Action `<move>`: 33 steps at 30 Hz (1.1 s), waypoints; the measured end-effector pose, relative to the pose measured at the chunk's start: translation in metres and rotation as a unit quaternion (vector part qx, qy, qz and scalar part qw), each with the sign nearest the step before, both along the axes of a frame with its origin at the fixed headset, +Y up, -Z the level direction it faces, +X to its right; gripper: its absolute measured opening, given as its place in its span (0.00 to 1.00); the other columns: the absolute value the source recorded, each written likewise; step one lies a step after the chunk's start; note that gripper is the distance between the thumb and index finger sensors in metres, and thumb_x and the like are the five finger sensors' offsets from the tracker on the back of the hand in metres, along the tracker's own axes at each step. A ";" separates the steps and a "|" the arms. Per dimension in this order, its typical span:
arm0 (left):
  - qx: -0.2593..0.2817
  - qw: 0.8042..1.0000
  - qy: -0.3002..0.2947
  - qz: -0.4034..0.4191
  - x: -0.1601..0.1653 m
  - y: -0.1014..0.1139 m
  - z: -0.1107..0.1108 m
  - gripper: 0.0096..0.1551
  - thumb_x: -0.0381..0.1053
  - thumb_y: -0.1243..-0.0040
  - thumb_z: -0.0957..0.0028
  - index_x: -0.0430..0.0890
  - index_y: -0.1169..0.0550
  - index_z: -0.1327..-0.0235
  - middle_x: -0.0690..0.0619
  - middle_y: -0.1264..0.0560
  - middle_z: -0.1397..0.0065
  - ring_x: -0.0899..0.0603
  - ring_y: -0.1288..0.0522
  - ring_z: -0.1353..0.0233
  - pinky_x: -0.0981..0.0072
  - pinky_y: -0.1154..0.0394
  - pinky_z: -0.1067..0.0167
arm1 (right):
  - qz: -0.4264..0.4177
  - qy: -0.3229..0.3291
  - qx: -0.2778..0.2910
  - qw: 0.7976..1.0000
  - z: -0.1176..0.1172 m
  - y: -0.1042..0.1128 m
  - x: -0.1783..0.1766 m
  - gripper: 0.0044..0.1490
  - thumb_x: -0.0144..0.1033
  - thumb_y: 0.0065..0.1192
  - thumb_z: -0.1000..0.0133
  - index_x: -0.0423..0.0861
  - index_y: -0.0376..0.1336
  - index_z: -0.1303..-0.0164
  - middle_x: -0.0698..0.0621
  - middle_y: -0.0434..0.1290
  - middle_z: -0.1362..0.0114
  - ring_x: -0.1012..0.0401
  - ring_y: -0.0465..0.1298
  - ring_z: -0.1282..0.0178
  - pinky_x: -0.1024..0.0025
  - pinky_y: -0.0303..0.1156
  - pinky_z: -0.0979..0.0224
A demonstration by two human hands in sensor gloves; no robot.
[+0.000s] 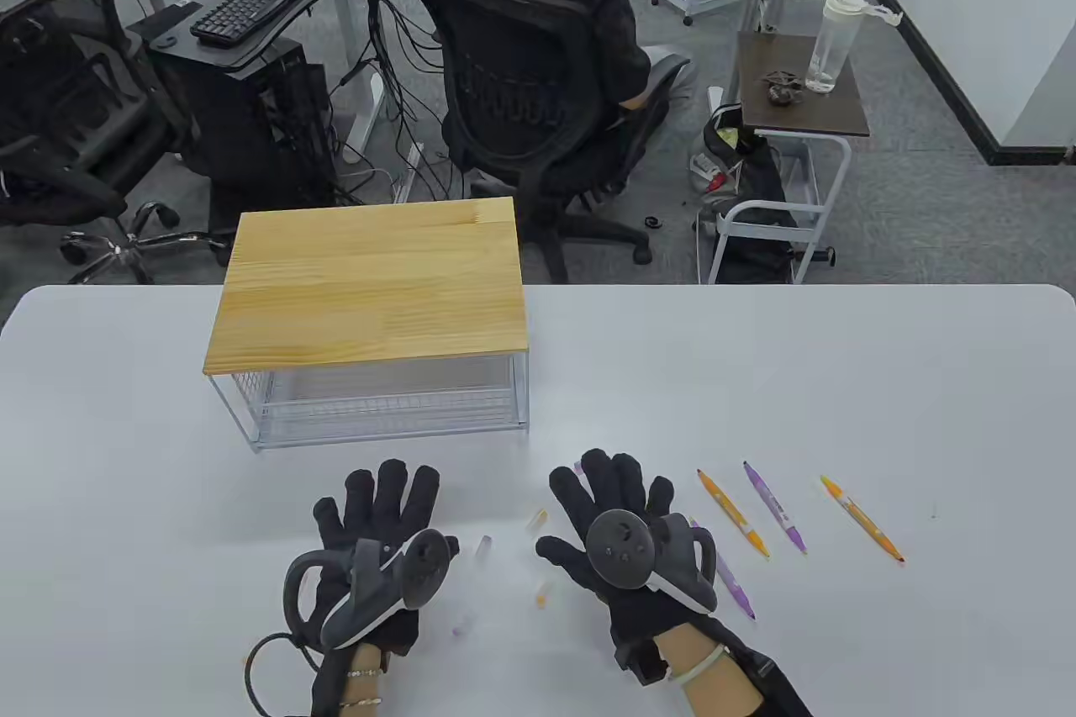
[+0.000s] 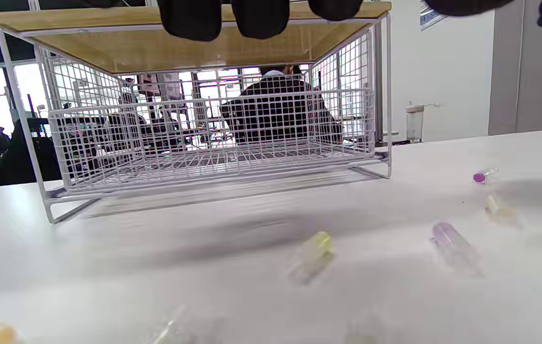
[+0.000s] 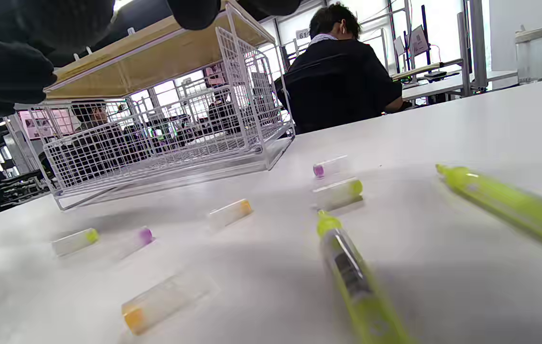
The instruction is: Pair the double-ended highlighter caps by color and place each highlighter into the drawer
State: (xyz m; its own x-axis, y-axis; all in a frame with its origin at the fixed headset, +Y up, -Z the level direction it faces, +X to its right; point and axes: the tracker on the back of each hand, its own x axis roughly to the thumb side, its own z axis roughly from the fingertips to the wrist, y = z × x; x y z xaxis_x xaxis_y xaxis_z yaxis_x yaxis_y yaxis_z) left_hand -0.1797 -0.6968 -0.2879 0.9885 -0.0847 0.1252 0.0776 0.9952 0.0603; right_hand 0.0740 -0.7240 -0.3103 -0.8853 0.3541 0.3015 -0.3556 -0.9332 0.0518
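Observation:
The wood-topped wire drawer unit (image 1: 366, 292) stands at the table's back left, its mesh drawer (image 2: 213, 143) pushed in. Two orange highlighters (image 1: 733, 513) (image 1: 862, 519) and a purple one (image 1: 774, 507) lie uncapped at the right; another purple one (image 1: 730, 582) pokes out from under my right hand (image 1: 609, 503). Two yellow-green highlighters (image 3: 357, 282) (image 3: 514, 205) show in the right wrist view. Loose clear caps (image 1: 483, 546) (image 1: 543, 593) (image 3: 230, 212) (image 2: 450, 239) lie scattered between the hands. My left hand (image 1: 382, 519) and my right hand hover flat with fingers spread, holding nothing.
Beyond the table's far edge a person sits in an office chair (image 1: 521, 78). A small side table with a water bottle (image 1: 832, 36) stands at the back right. The white tabletop (image 1: 841, 381) stretches right of the drawer unit.

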 end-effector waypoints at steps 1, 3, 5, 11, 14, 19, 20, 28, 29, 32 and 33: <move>-0.001 1.000 0.000 0.001 0.000 0.000 0.000 0.46 0.69 0.56 0.49 0.54 0.44 0.16 0.42 0.44 0.10 0.26 0.42 0.17 0.20 0.46 0.30 | 0.000 0.000 0.000 1.000 0.000 0.000 0.000 0.49 0.65 0.50 0.36 0.56 0.41 0.09 0.42 0.37 0.05 0.35 0.38 0.10 0.27 0.32 0.25; -0.003 1.000 0.000 0.001 0.000 -0.001 -0.001 0.46 0.69 0.56 0.49 0.54 0.44 0.16 0.42 0.44 0.10 0.26 0.41 0.17 0.20 0.46 0.30 | 0.001 0.000 -0.002 1.000 0.000 -0.001 -0.001 0.49 0.65 0.50 0.36 0.56 0.41 0.09 0.42 0.37 0.05 0.35 0.38 0.10 0.26 0.32 0.25; -0.005 1.000 0.000 -0.001 0.000 -0.001 -0.001 0.46 0.69 0.56 0.49 0.54 0.44 0.16 0.42 0.44 0.10 0.26 0.42 0.17 0.20 0.46 0.30 | 0.003 0.000 -0.003 1.000 0.000 -0.001 -0.001 0.49 0.65 0.50 0.37 0.56 0.41 0.09 0.42 0.37 0.05 0.35 0.38 0.10 0.26 0.32 0.25; -0.010 1.000 0.000 -0.003 0.000 -0.002 -0.001 0.46 0.69 0.56 0.48 0.54 0.44 0.16 0.42 0.44 0.10 0.26 0.41 0.17 0.20 0.46 0.30 | 0.003 0.003 -0.005 1.000 0.000 -0.001 -0.002 0.49 0.65 0.50 0.36 0.55 0.41 0.09 0.42 0.37 0.05 0.35 0.38 0.10 0.26 0.32 0.25; -0.010 1.000 0.000 -0.005 0.001 -0.002 -0.001 0.46 0.69 0.56 0.48 0.54 0.44 0.16 0.41 0.44 0.10 0.26 0.41 0.17 0.20 0.46 0.30 | 0.003 0.003 -0.006 1.000 0.000 -0.002 -0.002 0.49 0.65 0.50 0.36 0.55 0.41 0.09 0.41 0.37 0.05 0.35 0.38 0.10 0.26 0.32 0.25; -0.011 1.000 0.000 -0.010 0.002 -0.003 -0.001 0.46 0.69 0.56 0.48 0.54 0.44 0.16 0.42 0.43 0.10 0.26 0.41 0.17 0.20 0.46 0.30 | 0.004 0.005 -0.003 1.000 0.001 -0.001 -0.003 0.49 0.65 0.50 0.36 0.55 0.42 0.09 0.42 0.37 0.05 0.35 0.38 0.10 0.26 0.32 0.25; -0.011 1.000 0.001 -0.011 0.002 -0.003 -0.002 0.46 0.69 0.56 0.49 0.54 0.44 0.16 0.42 0.43 0.10 0.26 0.41 0.17 0.20 0.46 0.30 | 0.004 0.005 -0.003 1.000 0.001 -0.001 -0.003 0.49 0.65 0.50 0.36 0.55 0.42 0.09 0.42 0.37 0.05 0.35 0.38 0.10 0.26 0.32 0.25; -0.015 1.000 0.003 -0.010 0.002 -0.005 -0.003 0.46 0.69 0.56 0.48 0.54 0.44 0.16 0.42 0.44 0.10 0.27 0.41 0.16 0.20 0.46 0.30 | 0.005 0.003 -0.009 1.000 -0.001 -0.003 -0.003 0.49 0.65 0.50 0.36 0.56 0.41 0.09 0.42 0.37 0.05 0.35 0.38 0.10 0.26 0.32 0.25; -0.016 1.000 0.003 -0.010 0.002 -0.005 -0.003 0.46 0.69 0.56 0.48 0.54 0.44 0.16 0.42 0.44 0.10 0.27 0.41 0.17 0.20 0.46 0.30 | 0.006 0.003 -0.010 1.000 -0.001 -0.004 -0.003 0.49 0.65 0.50 0.36 0.56 0.41 0.09 0.42 0.37 0.05 0.35 0.38 0.10 0.26 0.32 0.25; -0.019 1.000 0.004 -0.012 0.002 -0.006 -0.003 0.46 0.69 0.56 0.48 0.54 0.44 0.16 0.42 0.44 0.10 0.26 0.41 0.17 0.20 0.46 0.30 | 0.006 0.000 -0.017 1.000 -0.003 -0.006 -0.003 0.49 0.65 0.50 0.36 0.56 0.41 0.09 0.42 0.37 0.05 0.35 0.38 0.10 0.27 0.32 0.25; -0.020 1.000 0.005 -0.014 0.002 -0.006 -0.003 0.46 0.69 0.56 0.48 0.54 0.44 0.16 0.42 0.44 0.10 0.26 0.41 0.17 0.20 0.46 0.30 | 0.006 0.000 -0.020 1.000 -0.004 -0.007 -0.003 0.49 0.65 0.50 0.36 0.56 0.41 0.09 0.42 0.37 0.05 0.35 0.37 0.10 0.27 0.32 0.25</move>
State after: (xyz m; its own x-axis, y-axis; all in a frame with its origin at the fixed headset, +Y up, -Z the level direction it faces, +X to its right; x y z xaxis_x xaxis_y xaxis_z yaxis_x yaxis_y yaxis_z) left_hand -0.1776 -0.7026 -0.2910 0.9870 -0.1067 0.1199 0.1050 0.9943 0.0205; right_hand 0.0714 -0.7312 -0.3142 -0.8900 0.3547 0.2866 -0.3439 -0.9348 0.0887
